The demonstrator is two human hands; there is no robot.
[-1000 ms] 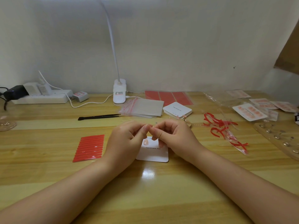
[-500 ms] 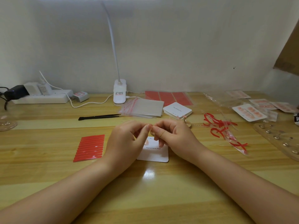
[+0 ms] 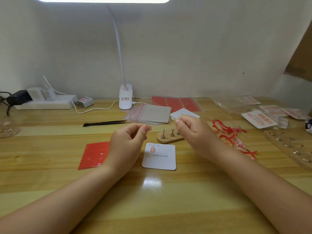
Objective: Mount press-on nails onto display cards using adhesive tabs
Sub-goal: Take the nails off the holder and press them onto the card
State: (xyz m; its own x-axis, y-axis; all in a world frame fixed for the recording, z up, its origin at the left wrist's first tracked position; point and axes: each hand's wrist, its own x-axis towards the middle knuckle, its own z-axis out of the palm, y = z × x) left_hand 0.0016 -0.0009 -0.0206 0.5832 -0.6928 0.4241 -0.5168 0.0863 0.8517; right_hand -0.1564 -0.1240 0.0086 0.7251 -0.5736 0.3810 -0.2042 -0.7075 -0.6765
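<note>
Our card (image 3: 159,157) lies mid-table between our hands, one nail (image 3: 152,148) stuck at its top-left corner. Left hand (image 3: 128,141) pinches something tiny; right hand (image 3: 190,127) pinches too, what we cannot tell.

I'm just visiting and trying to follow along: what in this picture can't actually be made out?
Head view, the only one:
- Left hand: fingertips pinched; anything between them is too small to see.
- Right hand: curled and blurred; its contents are unclear.
- Wooden nail stand: its right end is hidden behind the right hand.
- Display card: the tiny top line of print is unreadable.
- Strip sheet: right edge covered by the left wrist.
</note>
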